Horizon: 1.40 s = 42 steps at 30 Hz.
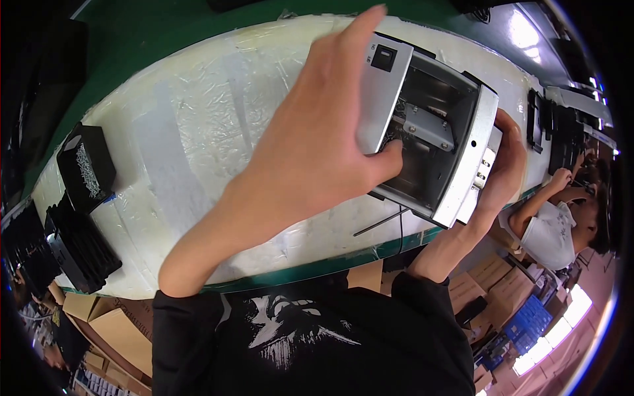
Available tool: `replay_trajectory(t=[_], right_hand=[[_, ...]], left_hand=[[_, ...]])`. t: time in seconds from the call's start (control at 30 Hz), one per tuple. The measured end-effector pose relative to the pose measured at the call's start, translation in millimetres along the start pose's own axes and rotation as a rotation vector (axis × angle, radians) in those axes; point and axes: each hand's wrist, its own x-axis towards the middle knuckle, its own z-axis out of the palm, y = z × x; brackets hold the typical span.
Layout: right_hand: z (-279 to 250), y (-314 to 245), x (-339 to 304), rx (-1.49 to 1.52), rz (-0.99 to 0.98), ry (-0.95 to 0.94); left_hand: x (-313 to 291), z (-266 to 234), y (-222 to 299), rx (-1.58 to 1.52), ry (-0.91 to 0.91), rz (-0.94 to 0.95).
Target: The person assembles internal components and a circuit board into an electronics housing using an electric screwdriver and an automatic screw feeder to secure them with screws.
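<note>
I hold a silver metal device housing (475,138) up over the right part of the table, tilted, its open side facing me. My left hand (323,125) grips the silver end panel, which carries a black rocker switch (384,58). The thumb reaches into the opening and the fingers go behind the panel, largely hidden. Inside the dark cavity sits a grey metal bracket (428,127) with screws in it. My right hand (507,165) wraps round the housing's right end, beside a white block with metal terminals (484,166). Part of that hand is hidden behind the housing.
White plastic film covers the table (191,132). At its left stand a black tray of small screws (86,168) and a stack of black parts (82,247). A thin black cable (401,231) hangs at the front edge. Another person (551,228) works at the right, near black equipment (564,135).
</note>
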Motion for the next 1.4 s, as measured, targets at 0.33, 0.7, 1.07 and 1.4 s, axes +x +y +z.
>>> replay_trajectory(t=[0.33,0.7,1.07,1.4], right_hand=[[2,-8,-2,0.058,0.039,-0.005],[-4,3,-3,0.104,0.036,0.008],[-5,-3,-7,0.002,-0.016,0.025],[-17,10,1,0.001,-0.002,0.027]], left_hand=[[44,18,23,0.965,0.021,1.014],[44,45,15,0.747,0.027,0.927],[37,37,27,0.941,0.006,0.989],[50,41,12,0.798,-0.091,0.969]])
